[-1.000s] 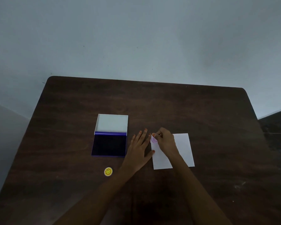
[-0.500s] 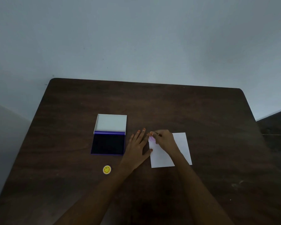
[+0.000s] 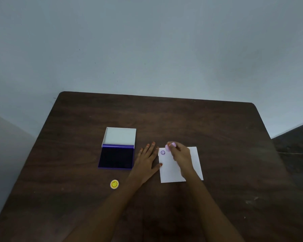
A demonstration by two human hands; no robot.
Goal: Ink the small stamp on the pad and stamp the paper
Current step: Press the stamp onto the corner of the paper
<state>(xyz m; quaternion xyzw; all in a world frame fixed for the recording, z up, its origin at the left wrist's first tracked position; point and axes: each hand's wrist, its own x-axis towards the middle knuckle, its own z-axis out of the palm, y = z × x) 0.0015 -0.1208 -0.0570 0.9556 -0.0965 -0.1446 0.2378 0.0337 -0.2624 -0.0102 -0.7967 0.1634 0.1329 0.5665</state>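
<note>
Nearest us, our two forearms reach out over the dark wooden table (image 3: 217, 130). A small yellow disc (image 3: 114, 184) lies just left of the left wrist. Our left hand (image 3: 146, 162) lies flat, fingers spread and holding nothing, its thumb touching the left edge of the white paper (image 3: 170, 170). Our right hand (image 3: 181, 153) hovers over the sheet's far left corner with its fingers pinched shut on the small stamp (image 3: 170, 147), a pale pink piece tilted clear of the paper. Just left of that stamp, a round purple imprint (image 3: 162, 152) shows on the sheet. Farther to the left of the flat hand, the ink pad (image 3: 116, 158) lies open, its dark inked face toward us and its white lid (image 3: 119, 136) folded back beyond. We judge the inking and pressing done, with the lift-off now in hand. What follows, as we read it, calls for setting the stamp down away from the sheet, so the wet mark is not smeared.
</note>
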